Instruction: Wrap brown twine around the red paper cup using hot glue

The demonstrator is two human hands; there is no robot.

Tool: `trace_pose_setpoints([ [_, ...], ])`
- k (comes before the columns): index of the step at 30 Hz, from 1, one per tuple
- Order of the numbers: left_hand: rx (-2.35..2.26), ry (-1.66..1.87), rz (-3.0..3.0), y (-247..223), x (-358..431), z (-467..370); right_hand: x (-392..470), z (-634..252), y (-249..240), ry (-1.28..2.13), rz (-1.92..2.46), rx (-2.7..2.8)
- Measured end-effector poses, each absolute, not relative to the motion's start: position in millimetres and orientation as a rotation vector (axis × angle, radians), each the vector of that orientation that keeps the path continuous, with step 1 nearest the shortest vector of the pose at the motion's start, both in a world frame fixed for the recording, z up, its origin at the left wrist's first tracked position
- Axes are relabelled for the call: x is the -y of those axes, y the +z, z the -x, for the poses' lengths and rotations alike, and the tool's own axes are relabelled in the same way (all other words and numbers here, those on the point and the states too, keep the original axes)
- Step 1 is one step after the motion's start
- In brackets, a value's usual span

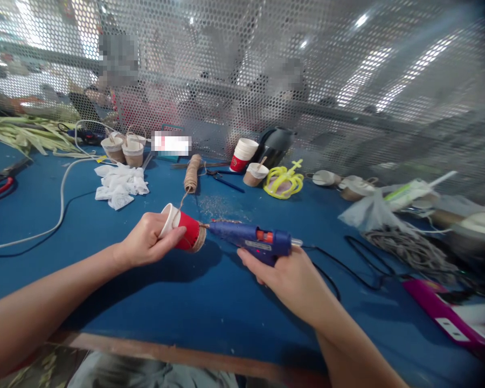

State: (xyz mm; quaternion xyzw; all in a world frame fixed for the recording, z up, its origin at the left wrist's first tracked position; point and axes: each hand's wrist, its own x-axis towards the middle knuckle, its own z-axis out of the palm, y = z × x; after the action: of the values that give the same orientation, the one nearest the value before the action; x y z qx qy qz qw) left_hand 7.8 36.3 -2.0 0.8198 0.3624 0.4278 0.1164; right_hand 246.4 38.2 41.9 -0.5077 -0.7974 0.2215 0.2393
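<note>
My left hand (151, 240) is closed around a red and white paper cup (189, 230), tipped on its side with its mouth toward the left. Twine is wound around the cup's base end, and a strand runs from the cup up to a twine roll (192, 173) behind it. In my right hand (289, 275) is a blue glue gun (246, 237), its fingers wrapped round the handle. The gun's nozzle points left and meets the cup near the edge of the wound twine. An orange-red part shows in the gun's body.
Behind are white cloths (121, 185), twine-wrapped cups (133, 151), pliers (228, 180), stacked cups (243, 154) and a yellow crown-shaped piece (283, 180). Red-handled cutters (0, 187) lie left. Right are grey cord (408, 250), black cable and a magenta box (440, 312). Perforated metal (234, 81) stands behind.
</note>
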Motion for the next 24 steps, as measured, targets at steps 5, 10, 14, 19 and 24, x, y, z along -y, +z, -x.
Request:
trace_pose_setpoints([
  [5,-1.04,1.248,-2.472,-0.5,-35.6,-8.7,-39.4,-245.5,42.2,0.621,1.384,2.196],
  [10,-0.979,1.277,-2.505,-0.3,-36.2,-8.7,-38.9,-244.0,43.9,0.657,1.381,2.177],
  [14,-0.987,1.261,-2.502,-2.2,-37.4,-7.3,-38.0,-244.0,44.5,0.68,1.402,2.171],
  [19,-0.98,1.244,-2.526,-1.3,-37.5,-6.5,-38.9,-245.0,43.9,0.704,1.397,2.168],
  [24,-0.895,1.259,-2.567,2.4,-35.9,-7.7,-40.2,-244.3,45.4,0.723,1.392,2.153],
])
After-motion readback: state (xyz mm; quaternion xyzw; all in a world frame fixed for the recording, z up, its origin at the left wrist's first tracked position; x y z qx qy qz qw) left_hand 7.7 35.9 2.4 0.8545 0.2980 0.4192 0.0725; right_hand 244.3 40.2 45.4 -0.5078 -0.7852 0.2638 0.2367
